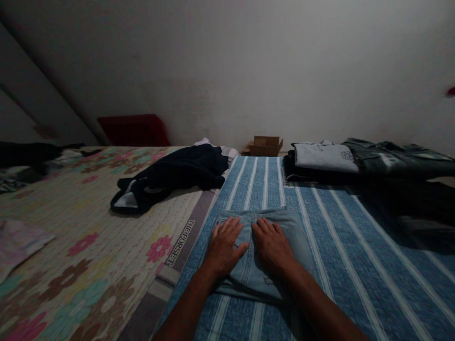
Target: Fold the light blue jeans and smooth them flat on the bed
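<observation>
A folded pair of light-blue jeans (298, 232) lies on the blue, white-striped cover (273, 184) in front of me. My left hand (227, 246) rests flat on the left half of the denim, its fingers stretched out and its thumb apart. On the other side of the centre seam, my right hand (272, 244) presses palm down, fingers extended. Neither hand grips anything. Under my palms and forearms, parts of the jeans are hidden.
Folded clothes with a light-grey garment (325, 157) on top stand at the back right, beside dark green clothing (394, 158). A crumpled navy garment (188, 166) lies on the floral sheet (117, 246). A cardboard box (265, 146) sits near the wall.
</observation>
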A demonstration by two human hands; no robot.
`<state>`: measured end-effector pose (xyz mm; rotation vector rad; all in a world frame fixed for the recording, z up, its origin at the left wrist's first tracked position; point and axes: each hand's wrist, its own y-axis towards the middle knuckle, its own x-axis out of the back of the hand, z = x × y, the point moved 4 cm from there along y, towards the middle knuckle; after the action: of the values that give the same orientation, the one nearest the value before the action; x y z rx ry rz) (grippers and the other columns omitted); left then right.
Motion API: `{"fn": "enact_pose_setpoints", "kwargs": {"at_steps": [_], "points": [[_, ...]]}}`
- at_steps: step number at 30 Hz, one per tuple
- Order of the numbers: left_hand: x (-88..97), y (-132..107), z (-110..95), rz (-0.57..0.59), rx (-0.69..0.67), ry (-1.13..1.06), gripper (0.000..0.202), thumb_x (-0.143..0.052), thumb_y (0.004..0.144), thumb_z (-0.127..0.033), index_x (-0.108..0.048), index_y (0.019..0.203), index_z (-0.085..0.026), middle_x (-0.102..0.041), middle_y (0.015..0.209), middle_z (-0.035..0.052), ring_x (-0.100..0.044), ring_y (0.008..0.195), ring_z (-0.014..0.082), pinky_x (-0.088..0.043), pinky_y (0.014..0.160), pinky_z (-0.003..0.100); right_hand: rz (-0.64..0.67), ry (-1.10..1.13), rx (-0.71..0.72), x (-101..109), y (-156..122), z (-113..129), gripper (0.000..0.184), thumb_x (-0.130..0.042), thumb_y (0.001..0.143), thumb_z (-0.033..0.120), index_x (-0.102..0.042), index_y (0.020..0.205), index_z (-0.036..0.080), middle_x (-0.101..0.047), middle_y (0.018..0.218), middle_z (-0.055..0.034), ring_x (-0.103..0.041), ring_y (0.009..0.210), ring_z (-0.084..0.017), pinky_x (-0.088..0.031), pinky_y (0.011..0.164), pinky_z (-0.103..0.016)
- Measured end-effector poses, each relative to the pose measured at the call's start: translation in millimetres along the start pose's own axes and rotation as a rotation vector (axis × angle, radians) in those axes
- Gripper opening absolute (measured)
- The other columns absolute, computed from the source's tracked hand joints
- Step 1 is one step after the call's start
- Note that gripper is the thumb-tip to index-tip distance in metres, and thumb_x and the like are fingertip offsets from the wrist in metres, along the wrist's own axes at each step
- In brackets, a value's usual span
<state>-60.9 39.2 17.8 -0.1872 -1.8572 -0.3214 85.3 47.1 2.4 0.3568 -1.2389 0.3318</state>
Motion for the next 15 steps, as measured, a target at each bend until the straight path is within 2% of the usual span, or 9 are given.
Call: {"fn": "enact_pose_setpoints", "kwargs": {"at_steps": [12,15], "points": [[-2.1,-0.9,1.5,0.007,0.000,0.028,0.051,-0.058,0.084,-0.034,-0.050,0.132,-0.019,-0.043,0.145,0.0099,-0.031,0.138,0.0277,-0.022,0.113,0.055,-0.011,-0.007,-0.003,-0.1,0.4,-0.1,0.046,-0.030,0.093,0.017,-0.044,0.137,0.012,-0.038,0.146,-0.0150,-0.028,0.136,-0.028,-0.021,0.109,-0.047],[2.4,-0.2,0.5,-0.057,-0.005,0.012,0.045,-0.058,0.083,-0.032,-0.055,0.126,-0.018,-0.049,0.141,0.0108,-0.036,0.135,0.0282,-0.024,0.112,0.055,-0.001,-0.003,-0.009,0.7,-0.1,0.6,0.047,-0.030,0.093,0.016,-0.043,0.138,0.011,-0.037,0.146,-0.0152,-0.028,0.137,-0.028,-0.020,0.110,-0.048]]}}
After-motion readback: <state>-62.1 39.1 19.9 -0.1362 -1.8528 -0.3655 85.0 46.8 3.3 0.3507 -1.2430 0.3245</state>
